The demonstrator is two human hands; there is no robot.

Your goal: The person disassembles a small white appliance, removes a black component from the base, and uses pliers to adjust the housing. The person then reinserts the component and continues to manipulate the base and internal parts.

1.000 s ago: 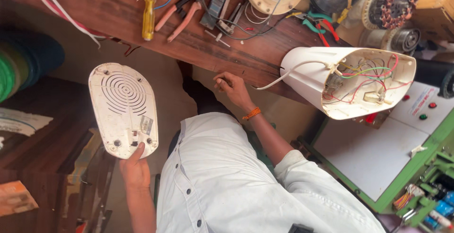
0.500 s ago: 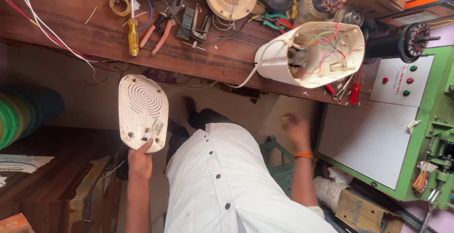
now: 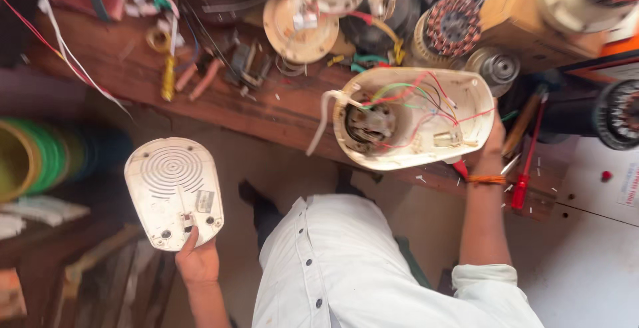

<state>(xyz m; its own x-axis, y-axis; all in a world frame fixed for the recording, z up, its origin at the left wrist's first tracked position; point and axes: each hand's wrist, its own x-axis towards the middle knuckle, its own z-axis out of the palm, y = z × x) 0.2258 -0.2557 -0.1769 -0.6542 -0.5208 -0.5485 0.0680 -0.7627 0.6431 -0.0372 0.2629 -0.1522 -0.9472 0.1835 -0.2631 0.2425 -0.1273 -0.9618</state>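
My left hand holds a white oval base cover by its lower edge, low and left of the bench; its vent grille and screw holes face me. My right hand, with an orange band at the wrist, grips the right side of a cream appliance housing. The housing lies on the wooden bench with its open side toward me. Inside it are a motor and red, green and white wires. A white cord hangs from the housing's left side. The housing hides most of my right hand's fingers.
A yellow-handled screwdriver, pliers and small parts lie on the bench at left. Motor windings and round discs crowd the back. A red-handled screwdriver lies by my right wrist. Green spools sit at the left.
My right hand left the bench edge, dropped beside my body, then rose and took hold of the housing's right side. My left hand kept holding the cover.
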